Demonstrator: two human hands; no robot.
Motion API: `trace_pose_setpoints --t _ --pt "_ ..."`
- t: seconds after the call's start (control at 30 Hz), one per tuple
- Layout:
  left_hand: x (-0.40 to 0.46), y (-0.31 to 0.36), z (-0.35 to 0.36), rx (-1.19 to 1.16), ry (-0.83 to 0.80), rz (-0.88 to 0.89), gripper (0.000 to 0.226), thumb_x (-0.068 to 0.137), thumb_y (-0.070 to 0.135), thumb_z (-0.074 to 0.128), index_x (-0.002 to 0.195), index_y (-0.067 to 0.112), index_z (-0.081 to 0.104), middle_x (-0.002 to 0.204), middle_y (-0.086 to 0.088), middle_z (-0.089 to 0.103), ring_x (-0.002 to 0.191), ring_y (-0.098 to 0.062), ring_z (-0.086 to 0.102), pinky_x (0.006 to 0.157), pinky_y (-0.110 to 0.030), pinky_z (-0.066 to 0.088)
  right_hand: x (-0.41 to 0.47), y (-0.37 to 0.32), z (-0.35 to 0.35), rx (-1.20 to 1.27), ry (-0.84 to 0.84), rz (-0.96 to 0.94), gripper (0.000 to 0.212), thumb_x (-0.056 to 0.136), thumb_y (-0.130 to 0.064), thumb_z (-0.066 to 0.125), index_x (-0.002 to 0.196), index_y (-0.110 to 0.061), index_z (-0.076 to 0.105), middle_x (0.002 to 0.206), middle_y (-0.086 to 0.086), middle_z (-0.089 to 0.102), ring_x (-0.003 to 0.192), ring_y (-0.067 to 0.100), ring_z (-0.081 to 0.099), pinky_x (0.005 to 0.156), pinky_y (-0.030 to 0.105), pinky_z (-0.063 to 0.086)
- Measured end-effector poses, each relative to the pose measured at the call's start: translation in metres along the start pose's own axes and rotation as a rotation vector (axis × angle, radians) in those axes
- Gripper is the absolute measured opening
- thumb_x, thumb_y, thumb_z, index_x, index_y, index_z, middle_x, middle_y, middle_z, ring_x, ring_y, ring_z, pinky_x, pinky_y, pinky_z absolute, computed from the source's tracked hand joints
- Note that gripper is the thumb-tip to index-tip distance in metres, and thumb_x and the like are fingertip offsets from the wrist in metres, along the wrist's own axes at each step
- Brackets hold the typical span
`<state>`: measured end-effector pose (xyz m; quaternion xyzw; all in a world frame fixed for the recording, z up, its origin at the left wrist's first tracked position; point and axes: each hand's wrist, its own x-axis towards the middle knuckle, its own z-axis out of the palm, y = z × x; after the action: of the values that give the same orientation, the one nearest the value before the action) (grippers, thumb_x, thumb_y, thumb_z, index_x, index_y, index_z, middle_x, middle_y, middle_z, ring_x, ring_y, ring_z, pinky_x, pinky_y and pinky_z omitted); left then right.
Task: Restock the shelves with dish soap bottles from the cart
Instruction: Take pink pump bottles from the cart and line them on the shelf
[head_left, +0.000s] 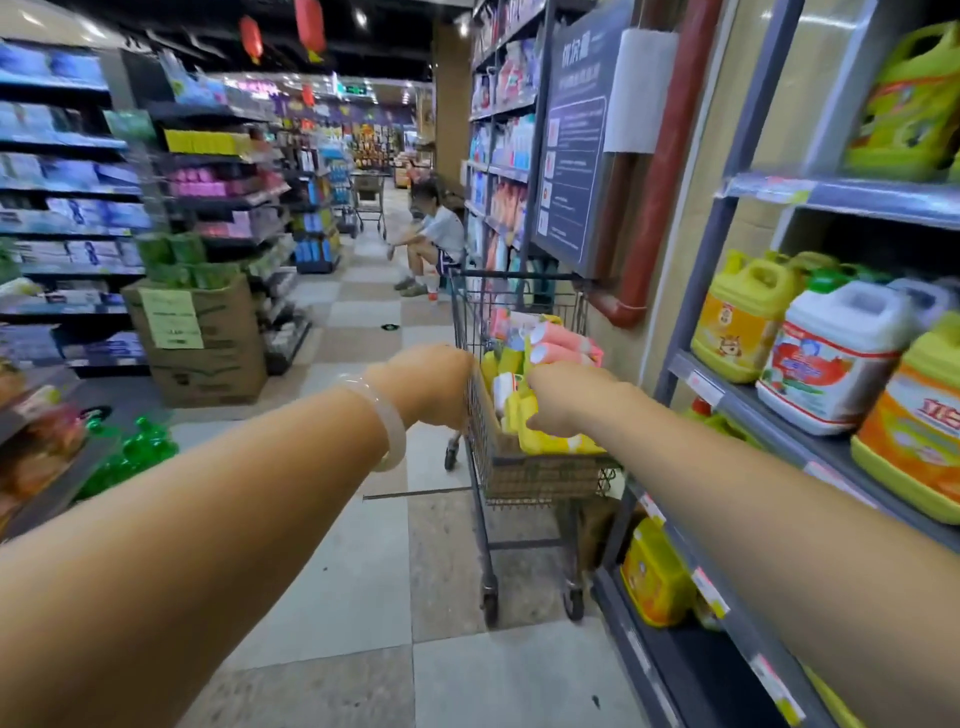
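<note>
Both arms reached out to the cart (524, 467), which stood on the floor (363, 571) close to the shelves (769, 410) on the right. The left hand (428, 384) was curled over the cart's left rim, fingers wrapped on the wire. A pale bangle (387, 426) sat on that wrist. The right hand (563, 397) was inside the cart, fingers pinching a yellow bottle (550, 441) near the cart's near edge. More yellow and pink bottles (563, 338) lay piled behind it. Big jugs (831, 358) stood on the middle shelf. A person (434, 239) sat far down the aisle.
</note>
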<state>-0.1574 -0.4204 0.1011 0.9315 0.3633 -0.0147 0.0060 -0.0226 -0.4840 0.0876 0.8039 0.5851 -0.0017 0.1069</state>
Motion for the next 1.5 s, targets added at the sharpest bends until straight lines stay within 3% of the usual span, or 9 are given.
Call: trace_pose_setpoints --t 0.23,0.57,0.67,0.73,0.87,1.13,1.3,1.43,1.5 --pt "0.146 -0.079 0.027 -0.018 -0.083 -0.025 0.062 0.083 0.028 0.069 0.137 0.011 0.042 0.133 -0.009 0.053 0.119 -0.027 0.052 0.096 -0.034 0.044 0.170 0.000 0.012 -0.020 -0.039 -0.035 0.024 0.091 -0.020 0.051 0.114 -0.011 0.055 0.115 0.007 0.060 0.105 0.028 0.058 0.068 0.029 0.039" --pt "0.400 -0.197 0.038 0.063 -0.138 0.104 0.052 0.086 0.028 0.065 0.132 0.009 0.049 0.126 -0.010 0.058 0.111 -0.027 0.057 0.093 -0.034 0.049 0.430 0.015 0.013 0.052 -0.093 0.115 0.026 0.092 -0.019 0.051 0.116 -0.012 0.054 0.123 0.009 0.058 0.114 0.029 0.055 0.074 0.031 0.039" --pt "0.473 -0.216 0.039 0.058 -0.145 0.162 0.049 0.087 0.027 0.063 0.131 0.009 0.050 0.126 -0.010 0.059 0.111 -0.027 0.057 0.091 -0.033 0.048 0.490 0.032 0.009 0.074 -0.117 0.156 0.035 0.093 -0.022 0.051 0.126 -0.014 0.053 0.128 0.008 0.056 0.118 0.029 0.054 0.082 0.033 0.044" --pt "0.519 -0.221 0.048 0.068 -0.174 0.208 0.051 0.085 0.030 0.064 0.130 0.010 0.051 0.126 -0.011 0.058 0.113 -0.029 0.056 0.092 -0.035 0.047 0.524 0.045 0.013 0.095 -0.138 0.187 0.041 0.092 -0.023 0.051 0.133 -0.015 0.049 0.132 0.008 0.055 0.120 0.029 0.053 0.085 0.034 0.045" --pt "0.612 -0.225 0.076 0.083 -0.229 0.289 0.054 0.082 0.032 0.067 0.128 0.009 0.051 0.124 -0.012 0.057 0.112 -0.029 0.056 0.093 -0.039 0.050 0.598 0.083 0.035 0.110 -0.193 0.249 0.033 0.090 -0.021 0.052 0.123 -0.013 0.053 0.126 0.007 0.056 0.114 0.029 0.055 0.077 0.032 0.044" --pt "0.788 -0.205 0.112 0.046 -0.269 0.474 0.044 0.088 0.035 0.058 0.121 0.007 0.053 0.119 -0.015 0.057 0.110 -0.032 0.055 0.090 -0.035 0.047 0.734 0.168 0.089 0.292 -0.268 0.397 0.038 0.094 -0.029 0.051 0.128 -0.011 0.049 0.130 0.010 0.053 0.118 0.030 0.052 0.088 0.035 0.045" --pt "0.862 -0.183 0.135 0.022 -0.345 0.475 0.049 0.083 0.033 0.063 0.120 0.005 0.046 0.120 -0.015 0.053 0.110 -0.033 0.054 0.084 -0.037 0.046 0.782 0.201 0.125 0.388 -0.295 0.516 0.035 0.091 -0.025 0.053 0.124 -0.012 0.051 0.127 0.011 0.056 0.115 0.029 0.055 0.084 0.033 0.047" --pt "0.910 -0.163 0.159 -0.017 -0.442 0.564 0.049 0.081 0.046 0.066 0.109 0.006 0.058 0.111 -0.015 0.063 0.103 -0.030 0.059 0.079 -0.033 0.047 0.808 0.214 0.150 0.488 -0.320 0.618 0.040 0.088 -0.038 0.059 0.120 -0.014 0.056 0.122 0.008 0.060 0.113 0.029 0.057 0.085 0.034 0.048" --pt "0.926 -0.154 0.171 -0.024 -0.490 0.632 0.047 0.081 0.049 0.064 0.105 0.009 0.063 0.106 -0.014 0.067 0.099 -0.030 0.062 0.075 -0.032 0.045 0.818 0.218 0.161 0.485 -0.354 0.679 0.038 0.089 -0.033 0.058 0.121 -0.013 0.058 0.125 0.009 0.059 0.116 0.030 0.056 0.089 0.035 0.048"
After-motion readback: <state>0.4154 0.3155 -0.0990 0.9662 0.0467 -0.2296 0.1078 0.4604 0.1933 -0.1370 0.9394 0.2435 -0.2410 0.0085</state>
